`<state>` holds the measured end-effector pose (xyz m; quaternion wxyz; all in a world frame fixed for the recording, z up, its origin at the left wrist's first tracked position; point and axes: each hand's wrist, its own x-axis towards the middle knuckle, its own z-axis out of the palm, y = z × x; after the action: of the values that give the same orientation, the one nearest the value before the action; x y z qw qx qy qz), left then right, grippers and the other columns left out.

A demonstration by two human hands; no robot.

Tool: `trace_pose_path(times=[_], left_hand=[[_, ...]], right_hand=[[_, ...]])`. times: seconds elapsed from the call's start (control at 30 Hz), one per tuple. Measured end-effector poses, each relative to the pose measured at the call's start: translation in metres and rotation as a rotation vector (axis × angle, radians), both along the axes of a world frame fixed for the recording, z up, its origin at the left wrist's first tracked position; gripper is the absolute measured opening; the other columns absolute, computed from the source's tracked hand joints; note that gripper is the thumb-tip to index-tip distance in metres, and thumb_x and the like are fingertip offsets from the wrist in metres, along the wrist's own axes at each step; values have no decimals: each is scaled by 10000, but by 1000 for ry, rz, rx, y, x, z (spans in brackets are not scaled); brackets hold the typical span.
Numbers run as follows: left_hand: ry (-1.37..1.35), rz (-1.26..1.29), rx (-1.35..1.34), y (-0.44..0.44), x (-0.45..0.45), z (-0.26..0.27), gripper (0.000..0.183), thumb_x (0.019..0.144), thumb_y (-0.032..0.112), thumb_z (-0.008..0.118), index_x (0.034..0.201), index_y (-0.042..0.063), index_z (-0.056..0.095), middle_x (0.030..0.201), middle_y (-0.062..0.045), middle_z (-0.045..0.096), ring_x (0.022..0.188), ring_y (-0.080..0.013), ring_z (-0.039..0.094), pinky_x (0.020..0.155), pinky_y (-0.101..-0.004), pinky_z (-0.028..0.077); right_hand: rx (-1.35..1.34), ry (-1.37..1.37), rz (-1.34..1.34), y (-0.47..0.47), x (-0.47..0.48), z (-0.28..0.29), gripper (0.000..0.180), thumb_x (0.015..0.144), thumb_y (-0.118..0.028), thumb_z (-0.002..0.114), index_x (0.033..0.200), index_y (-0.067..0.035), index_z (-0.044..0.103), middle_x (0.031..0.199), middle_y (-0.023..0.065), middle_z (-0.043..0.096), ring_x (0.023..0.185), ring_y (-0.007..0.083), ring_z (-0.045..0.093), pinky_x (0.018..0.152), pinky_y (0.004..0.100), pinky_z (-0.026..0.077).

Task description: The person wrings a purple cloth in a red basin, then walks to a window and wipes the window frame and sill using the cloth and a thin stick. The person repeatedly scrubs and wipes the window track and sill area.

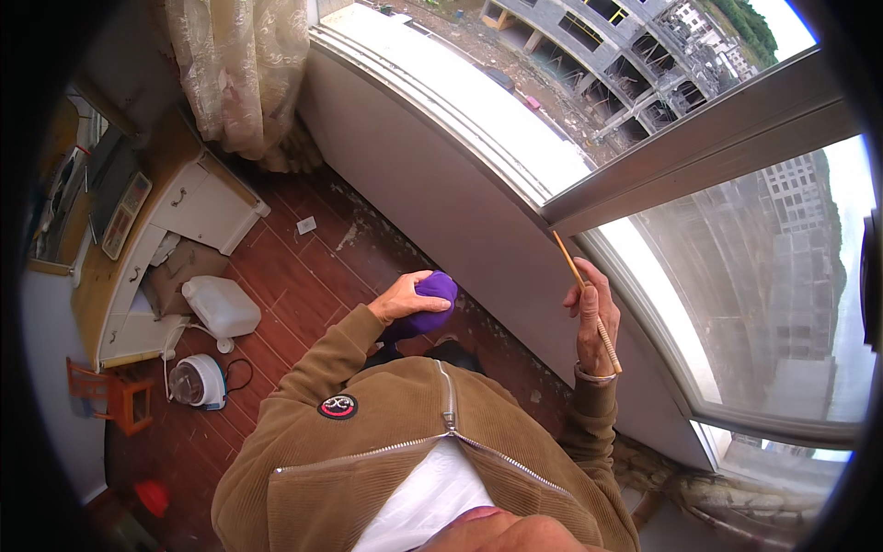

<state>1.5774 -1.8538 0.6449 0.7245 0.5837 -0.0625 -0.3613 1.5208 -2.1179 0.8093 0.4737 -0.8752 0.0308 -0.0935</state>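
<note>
My left hand [407, 298] grips a purple object [433, 303], rounded at its top, in front of my lower body; its lower part is hidden, so I cannot tell what it is. On the other side, my right hand [594, 317] is raised beside the window frame. It holds a thin wooden stick [572, 259] between thumb and fingers. The stick slants, its plain end pointing up toward the window and its ridged end [608, 348] lying near my wrist. The two held things are apart.
Under the open window runs a low wall [428, 172], with a curtain [234, 76] at its far end. A wooden-topped desk [169, 148] stands at the left. On the floor are a plastic jug [224, 306], a white appliance [198, 381] with a cord, and a small wooden chair [124, 403].
</note>
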Motion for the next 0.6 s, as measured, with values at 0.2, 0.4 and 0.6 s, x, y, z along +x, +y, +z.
trace_pose_path(times=[0.2, 0.4, 0.6], left_hand=[[1, 25, -35, 19, 42, -6, 500, 686, 224, 788, 1090, 9, 586, 968, -62, 630, 872, -136, 583, 820, -295, 477], [-1, 20, -57, 24, 100, 1, 556, 684, 252, 796, 1116, -15, 568, 998, -89, 630, 903, -156, 588, 841, -305, 480], [-30, -52, -76, 13, 137, 4, 577, 685, 253, 800, 1126, -26, 554, 1010, -96, 626, 906, -155, 586, 849, -302, 477]], right_hand=[[-167, -84, -132, 0, 57, 8, 278, 964, -285, 477, 804, -65, 529, 546, -16, 451, 471, 47, 399, 429, 210, 304], [-427, -92, -156, -8, 107, -3, 392, 932, -303, 553, 632, -62, 483, 429, -17, 432, 381, 45, 410, 366, 219, 290], [-423, 126, -228, -1, 133, -16, 367, 930, -261, 551, 643, -62, 438, 456, 83, 391, 381, 209, 380, 397, 329, 326]])
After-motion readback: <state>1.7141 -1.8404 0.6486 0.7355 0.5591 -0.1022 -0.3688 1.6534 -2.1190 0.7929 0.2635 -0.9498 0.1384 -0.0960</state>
